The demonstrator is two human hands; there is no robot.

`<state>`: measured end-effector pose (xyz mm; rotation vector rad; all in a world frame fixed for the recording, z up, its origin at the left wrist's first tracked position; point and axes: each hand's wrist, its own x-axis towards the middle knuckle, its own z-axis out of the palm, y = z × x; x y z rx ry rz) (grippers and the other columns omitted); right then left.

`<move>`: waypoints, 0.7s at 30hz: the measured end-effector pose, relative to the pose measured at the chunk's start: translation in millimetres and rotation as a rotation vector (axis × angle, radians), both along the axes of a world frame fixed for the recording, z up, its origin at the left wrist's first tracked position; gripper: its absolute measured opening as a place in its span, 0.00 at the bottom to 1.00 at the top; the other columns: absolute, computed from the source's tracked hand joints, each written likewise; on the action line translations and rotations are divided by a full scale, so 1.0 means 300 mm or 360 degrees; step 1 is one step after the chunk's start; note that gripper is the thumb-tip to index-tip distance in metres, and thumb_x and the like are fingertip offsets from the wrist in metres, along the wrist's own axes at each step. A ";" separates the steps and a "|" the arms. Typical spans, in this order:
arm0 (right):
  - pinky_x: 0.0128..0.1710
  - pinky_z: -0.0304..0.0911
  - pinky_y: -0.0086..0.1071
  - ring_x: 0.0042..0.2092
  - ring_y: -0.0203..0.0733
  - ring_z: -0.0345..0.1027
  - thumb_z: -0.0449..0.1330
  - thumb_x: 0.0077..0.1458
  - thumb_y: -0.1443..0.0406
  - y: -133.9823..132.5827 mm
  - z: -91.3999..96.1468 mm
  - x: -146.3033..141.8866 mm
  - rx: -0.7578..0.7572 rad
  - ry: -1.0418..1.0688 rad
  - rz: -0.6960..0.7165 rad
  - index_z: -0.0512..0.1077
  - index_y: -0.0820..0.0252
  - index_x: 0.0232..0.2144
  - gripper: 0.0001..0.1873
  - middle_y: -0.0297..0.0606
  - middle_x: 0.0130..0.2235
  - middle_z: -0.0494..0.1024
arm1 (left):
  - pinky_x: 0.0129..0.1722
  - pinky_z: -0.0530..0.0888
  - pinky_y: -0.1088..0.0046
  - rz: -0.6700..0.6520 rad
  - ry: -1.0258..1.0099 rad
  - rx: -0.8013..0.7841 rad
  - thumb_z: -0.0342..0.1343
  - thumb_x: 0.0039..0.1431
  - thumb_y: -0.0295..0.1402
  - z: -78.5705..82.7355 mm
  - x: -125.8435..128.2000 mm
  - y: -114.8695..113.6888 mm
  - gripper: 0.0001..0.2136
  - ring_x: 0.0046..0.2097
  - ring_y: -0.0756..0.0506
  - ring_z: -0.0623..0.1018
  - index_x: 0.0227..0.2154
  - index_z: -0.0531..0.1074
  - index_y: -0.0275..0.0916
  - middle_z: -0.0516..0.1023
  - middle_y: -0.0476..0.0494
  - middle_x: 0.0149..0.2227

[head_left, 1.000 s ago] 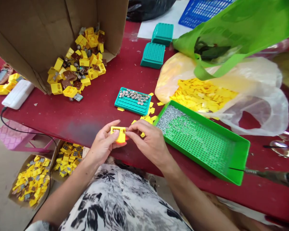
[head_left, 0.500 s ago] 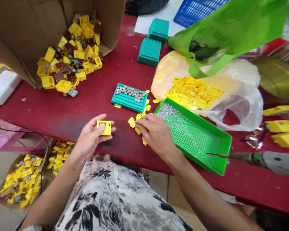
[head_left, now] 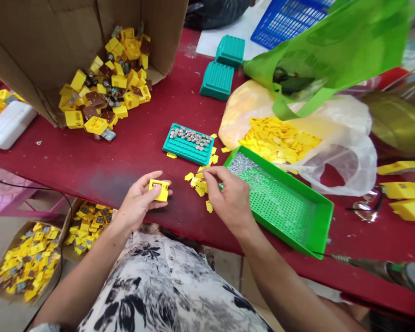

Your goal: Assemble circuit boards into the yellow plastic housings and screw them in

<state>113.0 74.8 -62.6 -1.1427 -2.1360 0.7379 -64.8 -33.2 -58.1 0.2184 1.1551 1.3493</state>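
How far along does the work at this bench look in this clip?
Done-looking: yellow parts with dark inserts fill a cardboard tray below the bench edge. In hand: the left hand holds a yellow plastic housing, and the right hand is at small yellow pieces. Apparently left: a heap of yellow parts in a cardboard box, flat yellow pieces in a plastic bag, and silver discs on a teal tray.

A rectangular yellow plastic part [head_left: 163,194] rests in the left hand [head_left: 137,202].

Whatever the right hand [head_left: 228,200] pinches is hidden, perhaps a yellow piece [head_left: 201,177].
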 end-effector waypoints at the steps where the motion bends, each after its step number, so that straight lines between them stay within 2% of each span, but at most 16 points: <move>1: 0.35 0.67 0.37 0.35 0.42 0.74 0.52 0.62 0.59 -0.001 0.009 -0.006 -0.0154 0.0067 0.0024 0.69 0.58 0.34 0.10 0.40 0.33 0.80 | 0.34 0.79 0.73 -0.0006 -0.0005 -0.0011 0.61 0.57 0.27 0.002 0.003 0.002 0.17 0.41 0.45 0.83 0.50 0.71 0.38 0.81 0.40 0.44; 3: 0.32 0.68 0.33 0.32 0.40 0.75 0.55 0.59 0.57 -0.003 0.017 -0.022 -0.0462 0.0190 0.0077 0.67 0.58 0.35 0.10 0.38 0.32 0.80 | 0.33 0.79 0.75 0.0000 -0.0017 -0.0012 0.61 0.57 0.26 0.005 0.004 0.004 0.17 0.39 0.45 0.83 0.49 0.71 0.39 0.81 0.40 0.43; 5: 0.32 0.69 0.33 0.32 0.41 0.76 0.58 0.55 0.56 -0.002 0.013 -0.043 -0.0654 0.0269 0.0110 0.67 0.58 0.33 0.12 0.39 0.31 0.80 | 0.32 0.79 0.76 0.0023 -0.0020 0.0001 0.61 0.57 0.26 0.008 -0.001 0.002 0.16 0.38 0.46 0.83 0.49 0.71 0.39 0.81 0.41 0.42; 10: 0.30 0.71 0.35 0.28 0.41 0.74 0.59 0.54 0.54 0.005 -0.009 -0.091 -0.0686 0.0246 0.0215 0.70 0.60 0.30 0.14 0.38 0.27 0.78 | 0.33 0.79 0.75 0.0110 -0.0002 0.0017 0.62 0.56 0.27 0.002 -0.022 -0.017 0.17 0.39 0.45 0.83 0.49 0.71 0.38 0.80 0.39 0.44; 16: 0.32 0.72 0.34 0.31 0.38 0.72 0.58 0.56 0.57 -0.003 0.015 -0.124 -0.0545 0.0268 0.0391 0.77 0.59 0.35 0.13 0.40 0.34 0.76 | 0.37 0.79 0.73 0.0111 0.0008 0.0112 0.65 0.50 0.26 -0.014 -0.024 -0.031 0.23 0.43 0.43 0.82 0.50 0.71 0.40 0.77 0.42 0.46; 19: 0.29 0.73 0.33 0.30 0.38 0.74 0.55 0.58 0.55 -0.010 0.008 -0.129 -0.0791 0.0286 0.0458 0.74 0.60 0.36 0.15 0.38 0.33 0.75 | 0.37 0.78 0.75 0.0112 0.0027 0.0117 0.65 0.50 0.26 -0.020 -0.020 -0.030 0.23 0.44 0.44 0.81 0.51 0.71 0.41 0.76 0.42 0.47; 21: 0.27 0.72 0.32 0.27 0.36 0.73 0.55 0.59 0.55 -0.012 -0.005 -0.130 -0.0864 0.0233 0.0481 0.74 0.59 0.39 0.16 0.36 0.30 0.74 | 0.36 0.78 0.75 0.0125 0.0025 0.0102 0.66 0.50 0.26 -0.025 -0.020 -0.027 0.24 0.43 0.45 0.81 0.52 0.70 0.41 0.76 0.42 0.47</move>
